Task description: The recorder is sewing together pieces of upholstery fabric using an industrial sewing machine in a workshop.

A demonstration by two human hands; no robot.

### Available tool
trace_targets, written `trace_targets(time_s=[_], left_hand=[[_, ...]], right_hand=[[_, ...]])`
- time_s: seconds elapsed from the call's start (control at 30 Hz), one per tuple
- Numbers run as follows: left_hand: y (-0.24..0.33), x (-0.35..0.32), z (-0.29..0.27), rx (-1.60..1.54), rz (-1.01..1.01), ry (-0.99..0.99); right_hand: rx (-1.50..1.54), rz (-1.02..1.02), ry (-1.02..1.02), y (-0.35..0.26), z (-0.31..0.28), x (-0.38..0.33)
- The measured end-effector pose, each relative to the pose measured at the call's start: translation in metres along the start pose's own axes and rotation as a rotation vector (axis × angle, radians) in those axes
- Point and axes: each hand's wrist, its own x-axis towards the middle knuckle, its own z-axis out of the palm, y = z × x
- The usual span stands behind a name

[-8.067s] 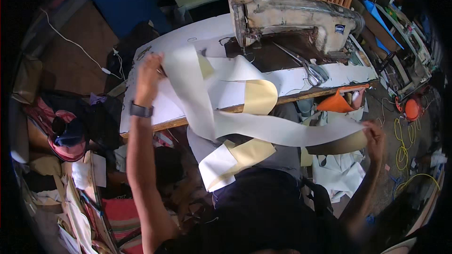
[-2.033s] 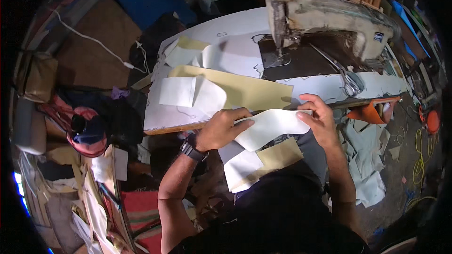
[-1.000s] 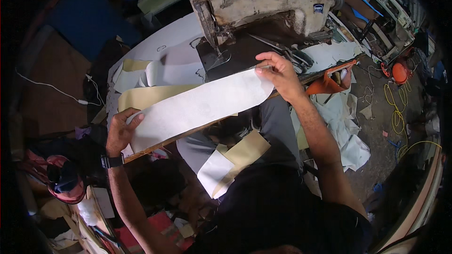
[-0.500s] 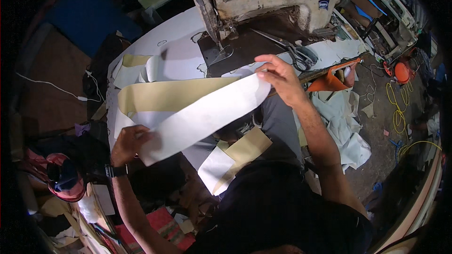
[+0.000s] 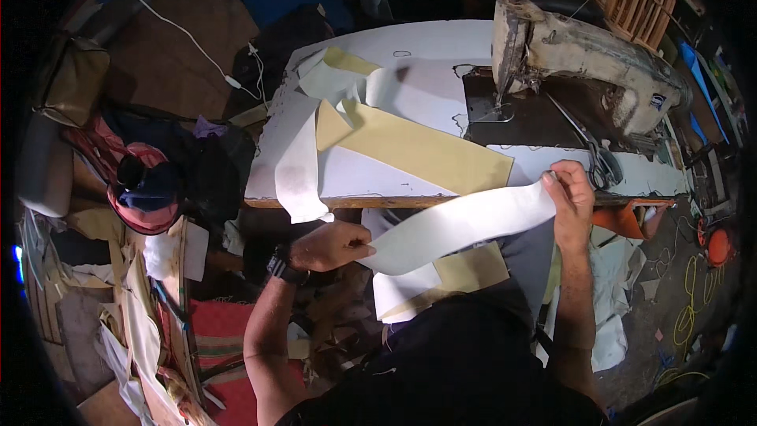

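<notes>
A long strip of white sheet material (image 5: 465,225) is stretched between my hands over my lap, in front of the table edge, sagging a little. My left hand (image 5: 335,244), with a dark watch on its wrist, is closed on the strip's left end. The right end is pinched between thumb and fingers of my right hand (image 5: 573,201). Beyond it, a tan strip (image 5: 430,146) lies slanting across the white table, folded at its left. Beside that, a white strip (image 5: 298,173) hangs over the front edge. A white and tan piece (image 5: 473,267) rests on my lap.
A worn sewing machine (image 5: 583,63) stands at the table's right, with scissors (image 5: 603,166) lying by its base. Another white and tan strip (image 5: 347,63) is at the table's far left. Cloth scraps (image 5: 615,292) and a yellow cord (image 5: 686,315) lie on the floor at right.
My view has swung left, so the table and sewing machine appear farther right. The tan strip, curved on its edge before, now lies flatter across the table. Both hands still hold the white strip.
</notes>
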Motion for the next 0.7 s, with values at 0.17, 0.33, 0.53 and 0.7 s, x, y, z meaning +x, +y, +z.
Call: trace_targets(time_s=[0.17,0.33,0.53,0.7], left_hand=[[0.019,0.000,0.014,0.036,0.054,0.082],[0.107,0.064,0.058,-0.203,0.438,0.611],[0.109,0.122,0.106,-0.856,0.240,0.511],[0.101,0.139,0.121,-0.856,0.229,0.560]], right_hand=[[-0.121,-0.049,-0.194,-0.018,0.020,-0.005],[-0.056,0.005,-0.431,-0.034,0.046,-0.029],[-0.003,0.112,-0.190,-0.011,0.020,-0.025],[0.073,0.218,-0.169,0.003,0.022,-0.048]])
